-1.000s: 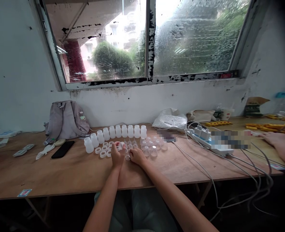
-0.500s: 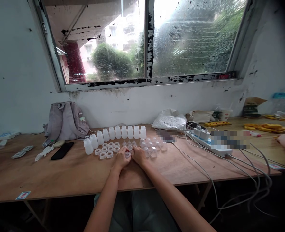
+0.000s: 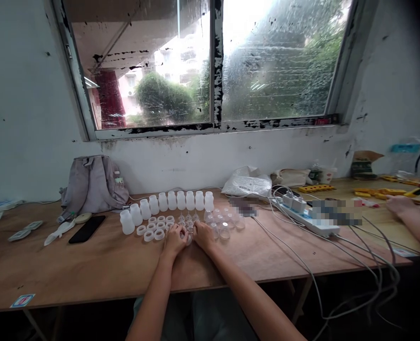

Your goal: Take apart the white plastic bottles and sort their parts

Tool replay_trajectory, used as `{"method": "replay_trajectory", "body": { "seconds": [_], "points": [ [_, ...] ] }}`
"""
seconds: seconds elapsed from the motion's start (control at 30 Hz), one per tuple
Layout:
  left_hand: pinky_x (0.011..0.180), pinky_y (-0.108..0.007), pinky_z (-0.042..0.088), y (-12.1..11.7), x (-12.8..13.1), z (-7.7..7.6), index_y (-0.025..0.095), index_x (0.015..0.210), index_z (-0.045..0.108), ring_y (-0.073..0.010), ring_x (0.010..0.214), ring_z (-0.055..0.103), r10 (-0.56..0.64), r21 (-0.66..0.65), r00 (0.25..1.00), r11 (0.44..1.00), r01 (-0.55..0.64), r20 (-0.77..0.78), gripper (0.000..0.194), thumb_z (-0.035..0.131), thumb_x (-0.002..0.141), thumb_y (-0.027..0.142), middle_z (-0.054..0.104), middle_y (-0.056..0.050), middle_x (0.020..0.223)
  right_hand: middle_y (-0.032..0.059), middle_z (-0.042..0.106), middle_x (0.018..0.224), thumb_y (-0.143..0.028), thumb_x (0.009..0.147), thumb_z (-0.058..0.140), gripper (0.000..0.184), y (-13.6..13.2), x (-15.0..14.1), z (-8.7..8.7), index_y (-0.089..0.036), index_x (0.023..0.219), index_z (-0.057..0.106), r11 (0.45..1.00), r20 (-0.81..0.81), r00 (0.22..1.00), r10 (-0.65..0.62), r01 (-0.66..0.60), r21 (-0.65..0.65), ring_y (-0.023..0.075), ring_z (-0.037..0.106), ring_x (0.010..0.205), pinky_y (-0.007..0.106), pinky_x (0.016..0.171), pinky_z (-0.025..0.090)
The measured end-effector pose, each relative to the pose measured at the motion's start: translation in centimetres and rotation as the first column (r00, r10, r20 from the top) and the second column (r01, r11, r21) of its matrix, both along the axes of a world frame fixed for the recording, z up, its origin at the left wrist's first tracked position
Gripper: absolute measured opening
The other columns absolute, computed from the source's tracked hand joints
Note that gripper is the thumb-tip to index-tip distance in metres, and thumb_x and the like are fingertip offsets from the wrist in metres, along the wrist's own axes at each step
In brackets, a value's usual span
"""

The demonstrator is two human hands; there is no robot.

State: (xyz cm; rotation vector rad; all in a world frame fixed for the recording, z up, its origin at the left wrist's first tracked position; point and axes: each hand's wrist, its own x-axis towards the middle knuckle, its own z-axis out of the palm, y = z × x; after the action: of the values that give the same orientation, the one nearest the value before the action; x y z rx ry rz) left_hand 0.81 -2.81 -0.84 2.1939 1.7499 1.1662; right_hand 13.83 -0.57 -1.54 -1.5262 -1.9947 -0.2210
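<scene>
While the left hand (image 3: 175, 239) and right hand (image 3: 203, 235) sit close together over the counter (image 3: 99, 270), clear pointed pieces (image 3: 189, 223) stand just beyond, white rings (image 3: 149, 238) nearer the left. Both grips look narrow; what they hold, if anything, cannot be told.

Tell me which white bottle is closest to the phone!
The bottle at the row's left end: it stands nearest the phone, and all the others stand farther right.

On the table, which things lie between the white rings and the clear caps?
In the head view, small clear pointed pieces lie between the white rings and the clear caps. The left hand and right hand partly cover the near end.
</scene>
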Motion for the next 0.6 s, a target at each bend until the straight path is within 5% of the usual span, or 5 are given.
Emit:
{"method": "replay_trajectory", "body": {
  "seconds": [0.27,0.47,0.6],
  "points": [
    [0.06,-0.024,0.04,1.1,-0.3,-0.5,0.019,0.074,0.055,-0.015,0.066,0.059,0.044,-0.008,0.965,0.999,-0.043,0.259,0.028,0.033,0.084,0.034,0.063,-0.002,0.069,0.0052,0.058,0.1,-0.017,0.074,0.044,0.029,-1.5,-0.3,0.7,-0.018,0.103,0.047,0.967,0.02,0.967,0.253,-0.253,0.041,0.0136,0.056,0.08,0.02,0.066,0.039],
    [0.057,-0.026,0.043,1.5,0.1,-0.7,0.017,0.071,0.056,-0.016,0.06,0.058,0.016,-0.035,0.919,0.999,-0.003,0.393,0.033,0.032,0.084,0.036,0.061,-0.003,0.063,0.0066,0.059,0.091,-0.021,0.079,0.04,0.016,-1.2,-0.4,0.5,-0.016,0.091,0.049,0.971,-0.003,0.971,0.238,-0.238,0.022,0.0149,0.055,0.076,0.021,0.063,0.038],
    [0.059,-0.028,0.045,1.4,0.5,-1.0,0.017,0.084,0.054,-0.0168,0.07,0.059,-0.001,-0.021,0.883,1.0,0.012,0.47,0.034,0.025,0.086,0.035,0.061,-0.007,0.08,0.0071,0.059,0.088,-0.024,0.079,0.04,0.014,-0.9,-0.4,0.3,-0.015,0.088,0.048,0.983,-0.024,0.983,0.181,-0.181,-0.013,0.0146,0.055,0.072,0.021,0.059,0.035]
  ]
}}
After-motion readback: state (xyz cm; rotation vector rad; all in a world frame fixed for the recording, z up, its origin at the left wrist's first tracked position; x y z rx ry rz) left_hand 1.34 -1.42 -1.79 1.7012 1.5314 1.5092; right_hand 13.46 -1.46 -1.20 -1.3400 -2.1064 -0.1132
